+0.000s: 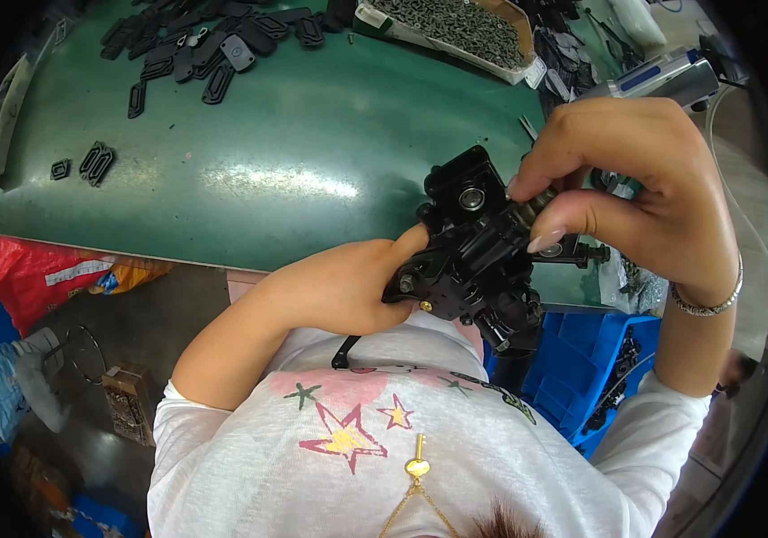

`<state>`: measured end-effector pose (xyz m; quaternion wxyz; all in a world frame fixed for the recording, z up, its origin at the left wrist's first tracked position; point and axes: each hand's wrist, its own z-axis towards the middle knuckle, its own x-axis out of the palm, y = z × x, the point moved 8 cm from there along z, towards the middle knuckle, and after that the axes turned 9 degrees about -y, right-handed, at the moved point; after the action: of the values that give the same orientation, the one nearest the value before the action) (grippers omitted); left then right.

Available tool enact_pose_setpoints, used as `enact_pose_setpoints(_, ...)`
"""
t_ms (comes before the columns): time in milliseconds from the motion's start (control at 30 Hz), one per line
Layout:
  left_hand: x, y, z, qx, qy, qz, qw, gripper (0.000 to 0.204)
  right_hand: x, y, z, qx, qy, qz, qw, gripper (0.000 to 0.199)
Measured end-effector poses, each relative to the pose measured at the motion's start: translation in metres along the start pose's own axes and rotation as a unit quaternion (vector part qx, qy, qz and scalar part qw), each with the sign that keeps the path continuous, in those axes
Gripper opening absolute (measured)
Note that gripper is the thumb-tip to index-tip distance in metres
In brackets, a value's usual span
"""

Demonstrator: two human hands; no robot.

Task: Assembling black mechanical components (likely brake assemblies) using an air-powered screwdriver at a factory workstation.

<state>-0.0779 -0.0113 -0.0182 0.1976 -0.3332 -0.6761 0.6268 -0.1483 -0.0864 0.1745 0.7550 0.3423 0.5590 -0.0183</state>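
Left hand (348,287) grip clamps black cast assembly (473,260) above tabletop (312,170) near edge. Right hand (635,188) fingertips pinch a small fitting at its top. Step: seating the fitting; next likely needs steady twisting pressure.

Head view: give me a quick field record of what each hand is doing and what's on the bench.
left hand: grips the black metal assembly from below
right hand: fingertips pinch a small part at the assembly's upper right side
bench: green mat
black flat parts: scattered at far left of the bench
tray of small dark pieces: far edge
blue crate: below the bench, at right
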Motion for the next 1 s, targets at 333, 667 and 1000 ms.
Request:
enact_pose_setpoints(333, 0.005, 0.008, 0.002, 0.029, -0.001, 0.027, 0.999, 0.06, 0.001, 0.002, 0.003, 0.107, 0.061, -0.099, 0.987, 0.027)
enact_pose_setpoints(667, 0.007, 0.016, 0.0, 0.006, 0.001, 0.017, 1.0, 0.058, 0.0, 0.0, -0.015, -0.052, -0.127, -0.05, 0.989, 0.027)
enact_pose_setpoints(1000, -0.004, 0.012, -0.013, 0.081, -0.058, 0.134, 0.986, 0.031, -0.06, -0.043, -0.139, 0.22, -0.155, 0.101, 0.958, 0.034)
